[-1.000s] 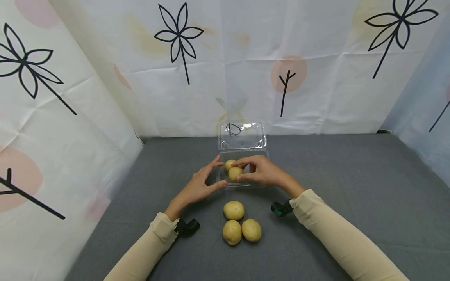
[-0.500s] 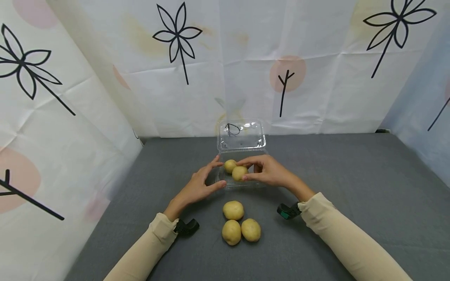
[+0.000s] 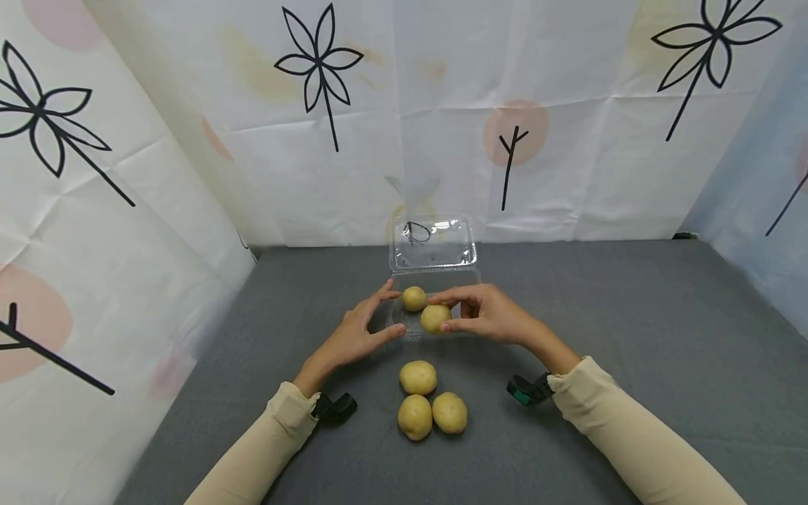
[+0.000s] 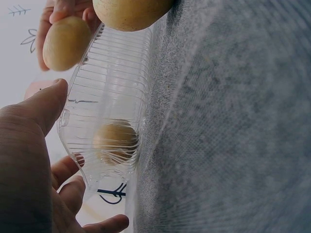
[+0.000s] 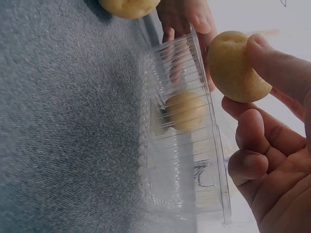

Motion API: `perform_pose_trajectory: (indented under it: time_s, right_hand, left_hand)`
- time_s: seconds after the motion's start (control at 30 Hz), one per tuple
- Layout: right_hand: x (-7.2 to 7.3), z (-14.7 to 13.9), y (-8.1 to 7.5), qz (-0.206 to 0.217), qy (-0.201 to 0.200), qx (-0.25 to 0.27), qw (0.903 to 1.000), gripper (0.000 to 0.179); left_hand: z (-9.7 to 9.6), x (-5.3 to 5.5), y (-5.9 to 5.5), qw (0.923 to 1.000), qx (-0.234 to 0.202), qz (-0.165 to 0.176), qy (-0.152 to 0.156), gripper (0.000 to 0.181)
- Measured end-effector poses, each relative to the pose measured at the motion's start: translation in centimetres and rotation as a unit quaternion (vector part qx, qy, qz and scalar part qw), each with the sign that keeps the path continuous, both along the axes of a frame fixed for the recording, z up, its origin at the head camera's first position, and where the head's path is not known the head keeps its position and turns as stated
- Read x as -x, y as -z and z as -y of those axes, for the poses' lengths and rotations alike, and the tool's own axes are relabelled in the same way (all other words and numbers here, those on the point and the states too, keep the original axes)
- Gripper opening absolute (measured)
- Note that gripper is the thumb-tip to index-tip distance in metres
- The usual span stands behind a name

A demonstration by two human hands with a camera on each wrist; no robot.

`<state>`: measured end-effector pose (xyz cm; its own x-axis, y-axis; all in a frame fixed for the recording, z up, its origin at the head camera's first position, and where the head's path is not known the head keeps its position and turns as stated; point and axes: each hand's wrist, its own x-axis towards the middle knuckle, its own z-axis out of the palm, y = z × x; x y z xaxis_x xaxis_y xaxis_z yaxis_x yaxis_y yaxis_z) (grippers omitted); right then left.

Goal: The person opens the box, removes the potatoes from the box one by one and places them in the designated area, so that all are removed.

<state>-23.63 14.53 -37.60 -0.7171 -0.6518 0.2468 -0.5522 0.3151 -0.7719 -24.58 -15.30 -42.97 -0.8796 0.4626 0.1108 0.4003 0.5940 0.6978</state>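
Observation:
My right hand (image 3: pixel 492 313) pinches a potato (image 3: pixel 435 318) between thumb and fingers. In the right wrist view that potato (image 5: pixel 238 67) is held above the rim of a clear plastic clamshell container (image 5: pixel 180 160). Another potato (image 3: pixel 414 299) lies inside the container, visible through its wall in the left wrist view. My left hand (image 3: pixel 353 338) is at the container's left side, fingers spread and thumb apart, touching or very near the rim. The container's lid (image 3: pixel 433 243) stands raised at the back, with a dark mark on it.
Three potatoes (image 3: pixel 418 378) lie on the grey cloth-covered table (image 3: pixel 568 435) in front of the container, grouped close together. A white patterned curtain (image 3: pixel 353 182) hangs behind the table, close to the lid. Each wrist wears a black band.
My right hand has moved right and slightly toward me, carrying the pinched potato away from the one in the container. The left hand has stayed nearly still.

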Motion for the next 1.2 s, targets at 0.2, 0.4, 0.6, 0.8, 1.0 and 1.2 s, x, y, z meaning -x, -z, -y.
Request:
perform_pose_trajectory:
  time_s: [0.2, 0.4, 0.6, 0.8, 1.0, 1.2]
  right_hand:
    - [-0.9, -0.5, 0.0, 0.02, -0.002, 0.008, 0.9998, 0.043]
    - [-1.9, -1.3, 0.6, 0.036, -0.023, 0.016, 0.999, 0.042]
    - [-2.6, -1.8, 1.3, 0.049, -0.042, 0.02, 0.9977, 0.042]
    - [-2.9, -2.1, 1.9, 0.068, -0.056, 0.006, 0.9961, 0.043]
    - [-3.0, -2.1, 2.5, 0.073, -0.089, -0.001, 0.9934, 0.042]
    - [-3.2, -2.0, 2.7, 0.079, -0.1, -0.011, 0.9918, 0.041]
  left_hand:
    - [0.0, 0.2, 0.1, 1.0, 0.001, 0.002, -0.001, 0.07]
    - [0.0, 0.2, 0.2, 1.0, -0.001, 0.0, 0.001, 0.07]
    - [0.0, 0.2, 0.1, 1.0, -0.004, 0.0, 0.001, 0.069]
    - [0.0, 0.1, 0.1, 1.0, -0.001, -0.001, 0.0, 0.07]
    - [0.0, 0.1, 0.1, 1.0, 0.0, -0.002, -0.003, 0.068]
    - [0.0, 0.2, 0.2, 1.0, 0.002, -0.004, -0.002, 0.069]
